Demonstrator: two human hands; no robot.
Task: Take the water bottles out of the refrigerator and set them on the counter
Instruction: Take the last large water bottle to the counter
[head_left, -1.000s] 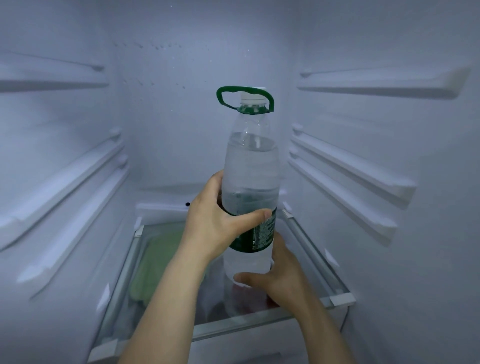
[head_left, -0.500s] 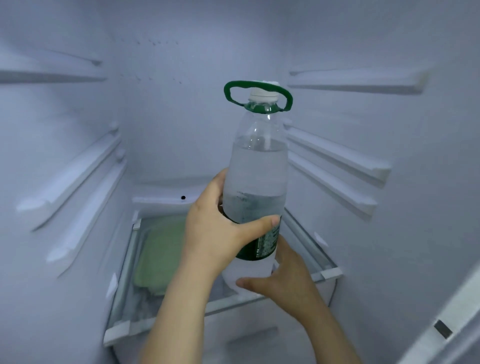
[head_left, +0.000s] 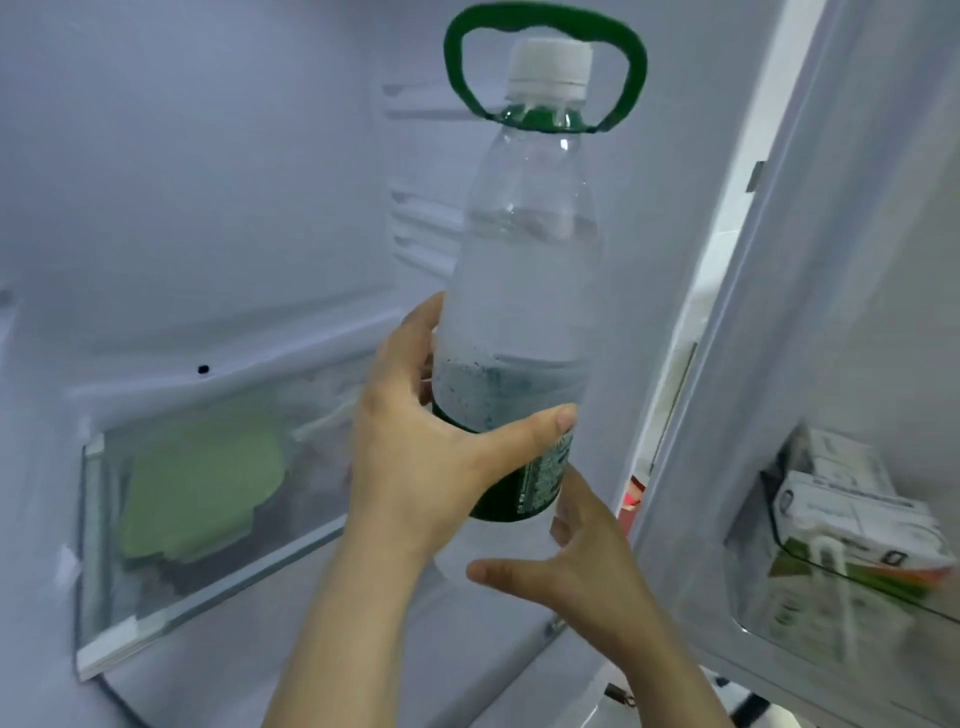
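While left hand (head_left: 415, 467) grips the green label (head_left: 540, 483), clear water bottle (head_left: 524, 291) shows white cap (head_left: 550, 62), green loop handle (head_left: 457, 62), fogged sides; right hand (head_left: 587, 566) splayed under base.

Clear, fogged water bottle (head_left: 524, 291), mostly full, stands nearly upright with a white cap (head_left: 549, 62), a green carry loop (head_left: 457, 67) and a dark green label (head_left: 524, 488). The left hand (head_left: 415, 457) grips it at the label, and the right hand (head_left: 587, 566) is just beneath its base.

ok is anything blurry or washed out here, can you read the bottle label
Head view: cool, flat bluish light, no hard shadows; the water bottle is fogged, its label print too soft to read; the cartons in the door shelf look smeared.
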